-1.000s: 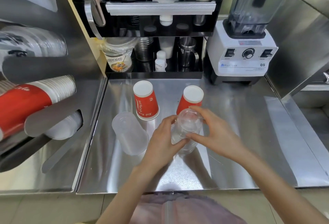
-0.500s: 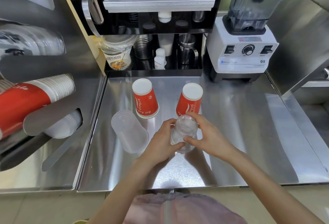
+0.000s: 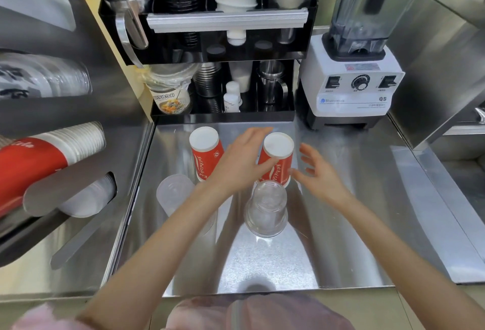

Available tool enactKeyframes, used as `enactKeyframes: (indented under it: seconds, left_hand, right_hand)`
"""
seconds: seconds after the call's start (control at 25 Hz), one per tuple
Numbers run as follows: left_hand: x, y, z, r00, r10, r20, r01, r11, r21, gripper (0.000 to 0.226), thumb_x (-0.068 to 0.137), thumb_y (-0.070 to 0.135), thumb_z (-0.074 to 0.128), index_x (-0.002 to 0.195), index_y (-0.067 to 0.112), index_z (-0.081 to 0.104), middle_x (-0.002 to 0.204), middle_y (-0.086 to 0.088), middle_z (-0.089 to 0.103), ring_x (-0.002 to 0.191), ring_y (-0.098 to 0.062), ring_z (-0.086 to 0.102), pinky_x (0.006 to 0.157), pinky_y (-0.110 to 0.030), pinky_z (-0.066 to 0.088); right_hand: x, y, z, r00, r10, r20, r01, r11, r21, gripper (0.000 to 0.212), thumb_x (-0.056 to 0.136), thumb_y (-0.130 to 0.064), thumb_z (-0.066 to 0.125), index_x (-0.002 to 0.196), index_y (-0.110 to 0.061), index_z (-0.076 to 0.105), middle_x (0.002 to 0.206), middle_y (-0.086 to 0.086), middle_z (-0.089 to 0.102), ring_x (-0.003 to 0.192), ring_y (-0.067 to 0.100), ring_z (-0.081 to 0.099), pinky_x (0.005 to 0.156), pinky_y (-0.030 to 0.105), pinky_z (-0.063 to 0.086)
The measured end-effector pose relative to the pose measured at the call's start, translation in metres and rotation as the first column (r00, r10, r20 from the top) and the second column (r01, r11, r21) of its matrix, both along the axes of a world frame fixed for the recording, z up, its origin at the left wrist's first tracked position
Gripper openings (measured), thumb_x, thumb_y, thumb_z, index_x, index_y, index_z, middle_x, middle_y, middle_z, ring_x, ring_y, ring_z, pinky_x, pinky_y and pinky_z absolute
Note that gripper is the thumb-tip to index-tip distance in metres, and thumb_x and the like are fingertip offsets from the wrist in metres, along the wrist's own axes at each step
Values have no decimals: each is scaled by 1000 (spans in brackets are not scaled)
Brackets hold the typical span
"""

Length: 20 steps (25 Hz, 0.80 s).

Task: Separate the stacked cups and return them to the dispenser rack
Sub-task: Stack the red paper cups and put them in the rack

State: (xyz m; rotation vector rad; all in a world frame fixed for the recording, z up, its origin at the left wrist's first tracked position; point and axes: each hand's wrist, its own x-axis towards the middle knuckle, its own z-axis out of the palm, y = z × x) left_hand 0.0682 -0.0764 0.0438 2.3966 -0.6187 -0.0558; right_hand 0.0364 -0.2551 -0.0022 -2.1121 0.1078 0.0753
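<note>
Two upside-down red paper cups stand at the back of the steel counter (image 3: pixel 341 224), the left red cup (image 3: pixel 206 151) and the right red cup (image 3: pixel 279 152). My left hand (image 3: pixel 241 161) wraps the right red cup, thumb across its front and fingers behind it. My right hand (image 3: pixel 319 172) hovers just right of that cup, fingers spread and holding nothing. A clear plastic cup (image 3: pixel 266 209) stands upside down in front, free of both hands. A frosted cup (image 3: pixel 172 193) stands upside down at the left, partly behind my forearm.
The dispenser rack on the left wall holds a red cup stack (image 3: pixel 39 156), clear cups (image 3: pixel 44 77) and frosted cups (image 3: pixel 86 198). A blender (image 3: pixel 351 80) stands at the back right. A black organizer (image 3: pixel 223 41) with cups and jugs fills the back.
Both hands have let go of the clear cup, which now stands on the counter. They moved back toward the right red cup, and my left hand closed around it.
</note>
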Motion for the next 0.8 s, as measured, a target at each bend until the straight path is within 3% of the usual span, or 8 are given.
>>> enactKeyframes:
  seconds: [0.12,0.24,0.52,0.68,0.76,0.8]
  left_hand:
    - [20,-14,-3,996,-66,-59,77,975,209,70,82,35,60,139,19,24,146,-6,31,131,-26,33,107,-43,30]
    - [30,-18,-13,990,-78,-121,103,970,222,71,80,33,62,139,19,24,145,-6,32,131,-26,32,108,-44,31]
    - [35,-13,-9,993,-47,-108,50,999,17,65,79,29,64,135,21,31,139,-2,41,128,-19,38,104,-36,34]
    - [43,2,29,999,-35,40,39,992,-116,65,74,31,69,131,22,38,130,1,47,118,-11,43,94,-15,30]
    - [45,15,54,994,-13,110,32,984,-176,63,74,33,69,129,24,40,124,7,47,109,-1,42,85,-4,31]
    - [45,22,65,990,1,138,27,980,-198,63,74,34,69,129,25,40,122,11,45,106,4,40,84,-1,32]
  right_hand:
    - [16,4,-13,998,54,-33,-55,998,-23,74,77,-17,66,138,-13,25,144,11,36,130,25,37,108,46,32]
    - [23,9,-19,998,60,-25,-59,998,9,72,75,-20,69,135,-17,30,139,8,44,126,23,42,105,35,33]
    - [32,11,-5,995,65,72,-67,997,28,64,76,-19,68,131,-20,37,126,0,53,115,14,49,93,20,35]
    - [41,19,41,978,99,182,-104,994,18,63,74,-24,71,129,-23,40,112,-11,51,103,3,47,75,-7,30]
    - [49,26,68,962,148,229,-155,988,14,64,73,-28,70,129,-24,39,116,-10,54,106,4,50,83,0,36]
    - [53,31,81,954,176,241,-186,982,19,65,73,-29,70,130,-24,39,120,-8,55,109,6,52,90,11,41]
